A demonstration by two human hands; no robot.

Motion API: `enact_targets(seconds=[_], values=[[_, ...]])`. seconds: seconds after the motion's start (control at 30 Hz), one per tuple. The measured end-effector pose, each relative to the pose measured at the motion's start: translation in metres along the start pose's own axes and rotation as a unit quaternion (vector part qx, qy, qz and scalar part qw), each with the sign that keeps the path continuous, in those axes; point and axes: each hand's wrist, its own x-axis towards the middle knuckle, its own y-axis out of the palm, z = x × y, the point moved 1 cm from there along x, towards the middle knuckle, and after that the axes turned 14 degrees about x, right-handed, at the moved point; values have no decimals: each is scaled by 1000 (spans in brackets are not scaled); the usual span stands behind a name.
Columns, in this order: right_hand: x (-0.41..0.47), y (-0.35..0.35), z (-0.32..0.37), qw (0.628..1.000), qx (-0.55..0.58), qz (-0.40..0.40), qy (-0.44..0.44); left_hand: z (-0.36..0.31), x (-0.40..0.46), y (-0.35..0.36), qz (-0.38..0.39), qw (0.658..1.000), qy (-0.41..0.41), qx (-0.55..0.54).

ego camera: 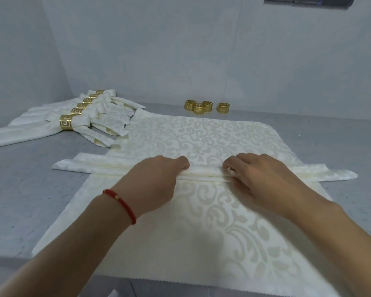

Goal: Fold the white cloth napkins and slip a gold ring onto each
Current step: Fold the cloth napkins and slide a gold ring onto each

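On the grey speckled worktop (30, 189), the white damask cloth napkin (201, 221) lies half-pleated; left hand (156, 181) and right hand (259, 179) pinch its soft, limp pleat ridge (204, 171), best held near the middle.

Bare table (30, 189) lies open left of the spread napkin (201, 221); ringed napkins (77, 121) crowd the far-left corner.

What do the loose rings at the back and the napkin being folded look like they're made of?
Loose rings: probably thin metal, shiny gold finish, with cut-out key patterns. Napkin: woven cloth, likely damask, cream-white with a faintly glossy scroll pattern and soft creases.
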Motion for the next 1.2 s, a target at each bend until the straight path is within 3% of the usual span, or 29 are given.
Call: enact_targets(seconds=[0.17,0.27,0.43,0.57,0.63,0.77,0.87,1.03,1.2], values=[[-17,8,7,999,-15,-36,-18,-14,-21,16,-13,1000,6,-2],[-23,8,12,999,-18,-38,-23,-8,-27,26,-79,995,23,-48],[-12,-10,23,998,-47,36,16,-7,-26,36,-141,988,44,-47],[37,-13,32,997,23,-32,64,-9,-26,33,-160,984,25,-72],[61,5,37,990,95,-19,101,-11,-25,29,-142,987,19,-77],[69,47,35,978,115,98,141,-5,-21,24,-76,988,-11,-133],[66,53,28,973,154,100,143,-1,-10,11,-50,980,-78,-176],[69,50,27,959,220,113,141,0,30,7,40,988,-130,-70],[68,51,22,960,229,114,118,5,43,-7,156,983,-91,-44]])
